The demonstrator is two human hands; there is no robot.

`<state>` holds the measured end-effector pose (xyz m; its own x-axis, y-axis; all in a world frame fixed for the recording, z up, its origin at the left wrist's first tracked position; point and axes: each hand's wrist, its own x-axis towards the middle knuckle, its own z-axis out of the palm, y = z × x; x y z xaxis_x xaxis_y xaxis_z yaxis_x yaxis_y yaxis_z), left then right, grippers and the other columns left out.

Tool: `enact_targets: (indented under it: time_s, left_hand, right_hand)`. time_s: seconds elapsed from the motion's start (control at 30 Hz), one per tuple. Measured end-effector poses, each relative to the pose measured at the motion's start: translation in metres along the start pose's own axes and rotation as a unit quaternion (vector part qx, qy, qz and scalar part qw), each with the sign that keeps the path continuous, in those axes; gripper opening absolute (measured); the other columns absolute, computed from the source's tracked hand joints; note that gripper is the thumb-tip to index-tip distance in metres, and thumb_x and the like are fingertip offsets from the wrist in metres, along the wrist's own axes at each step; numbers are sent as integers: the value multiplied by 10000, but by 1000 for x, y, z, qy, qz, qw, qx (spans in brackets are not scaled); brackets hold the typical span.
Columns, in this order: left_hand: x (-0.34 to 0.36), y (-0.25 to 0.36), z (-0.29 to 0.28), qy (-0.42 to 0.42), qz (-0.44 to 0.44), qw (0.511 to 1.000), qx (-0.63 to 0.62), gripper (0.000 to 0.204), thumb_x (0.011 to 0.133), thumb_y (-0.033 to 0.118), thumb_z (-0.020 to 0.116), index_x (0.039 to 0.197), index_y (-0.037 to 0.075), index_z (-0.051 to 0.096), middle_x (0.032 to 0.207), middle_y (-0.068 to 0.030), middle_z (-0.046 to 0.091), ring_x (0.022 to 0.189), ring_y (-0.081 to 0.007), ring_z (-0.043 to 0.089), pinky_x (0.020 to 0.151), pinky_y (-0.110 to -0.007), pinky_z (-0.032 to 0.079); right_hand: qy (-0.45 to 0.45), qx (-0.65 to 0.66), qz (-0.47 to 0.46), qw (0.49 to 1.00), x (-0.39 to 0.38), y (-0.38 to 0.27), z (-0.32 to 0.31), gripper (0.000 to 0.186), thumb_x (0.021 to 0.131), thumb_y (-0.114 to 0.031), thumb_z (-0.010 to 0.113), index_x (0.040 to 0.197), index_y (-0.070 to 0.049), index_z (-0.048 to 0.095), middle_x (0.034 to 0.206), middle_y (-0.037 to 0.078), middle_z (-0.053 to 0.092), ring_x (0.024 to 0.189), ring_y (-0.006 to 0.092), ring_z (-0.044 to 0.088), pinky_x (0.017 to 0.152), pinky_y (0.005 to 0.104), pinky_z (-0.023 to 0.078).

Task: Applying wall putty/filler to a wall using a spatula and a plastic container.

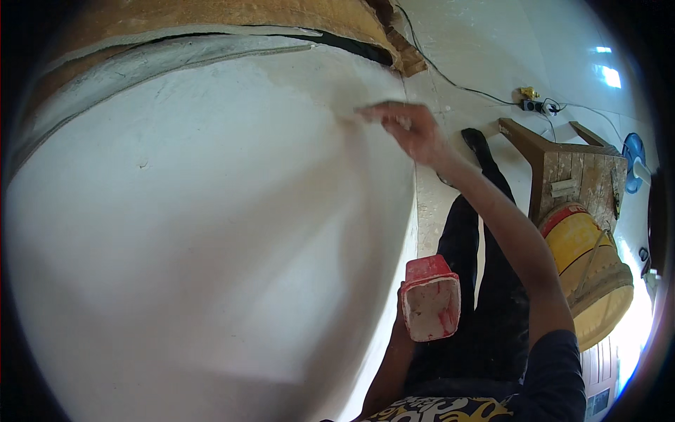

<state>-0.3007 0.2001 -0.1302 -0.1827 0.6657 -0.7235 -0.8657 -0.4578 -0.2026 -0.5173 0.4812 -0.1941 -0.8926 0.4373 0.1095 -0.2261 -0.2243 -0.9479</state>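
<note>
My left hand (401, 306), mostly hidden, grips a small red plastic container (427, 265) at the lower middle, its open top facing me and its inside coated with pale residue and red streaks. A large white plastered surface (211, 197) fills the left half, crossed by shadows. Near its upper right part is my right hand (408, 126), index finger extended toward the surface and blurred by motion. I cannot make out whether anything is between its fingers or whether it touches the plaster. My legs (460, 232) in dark trousers show below.
A worn wooden stool (576, 176) stands at right, with a yellow bucket (576, 239) in front. Beyond are a blue object (633, 158) and cables with a black socket block (531, 105) on the pale floor (506, 49). A ragged brown edge (211, 14) borders the white surface at the top.
</note>
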Motion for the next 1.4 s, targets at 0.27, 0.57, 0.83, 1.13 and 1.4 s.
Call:
enact_targets:
  time_s: [0.27, 0.57, 0.83, 1.13, 1.4]
  left_hand:
    - [3, 0, 1, -24, 2, 1000, -4, 669, 903, 563, 591, 1366, 83, 546, 1303, -141, 614, 1151, -316, 615, 944, -480, 523]
    - [1, -1, 13, -33, 8, 999, 7, 682, 900, 575, 587, 1372, 84, 540, 1314, -142, 607, 1163, -320, 608, 951, -481, 518]
    - [-1, -3, 3, -41, -18, 999, -7, 738, 884, 617, 577, 1392, 85, 519, 1341, -144, 587, 1199, -333, 582, 972, -488, 502]
    - [-5, 0, 4, -10, 9, 1000, 21, 734, 899, 635, 533, 1392, 91, 519, 1333, -141, 592, 1196, -330, 582, 981, -486, 495]
    - [5, 4, 13, -94, -32, 995, -21, 675, 900, 554, 604, 1383, 87, 532, 1345, -140, 587, 1208, -324, 580, 990, -494, 496]
  right_hand:
    - [32, -175, -27, 984, 49, -34, 16, 292, 873, -132, 648, 1156, -139, 718, 1067, 113, 722, 919, 268, 705, 801, 320, 559]
    - [-15, 274, 115, 955, -13, -9, 8, 304, 930, -38, 548, 1205, 57, 635, 1104, 135, 697, 882, 187, 659, 863, 327, 551]
    - [54, -105, 128, 985, 38, 94, -61, 287, 947, -42, 537, 1203, -3, 660, 1099, 82, 691, 955, 146, 626, 925, 276, 505]
    - [110, -114, -65, 985, -34, 130, 30, 608, 815, 138, 479, 1375, -86, 552, 1442, 97, 525, 1348, 280, 476, 1120, 374, 386]
    - [7, -173, 96, 980, -65, 118, -25, 467, 895, 13, 539, 1297, -203, 637, 1313, 74, 630, 1172, 262, 613, 1001, 323, 488]
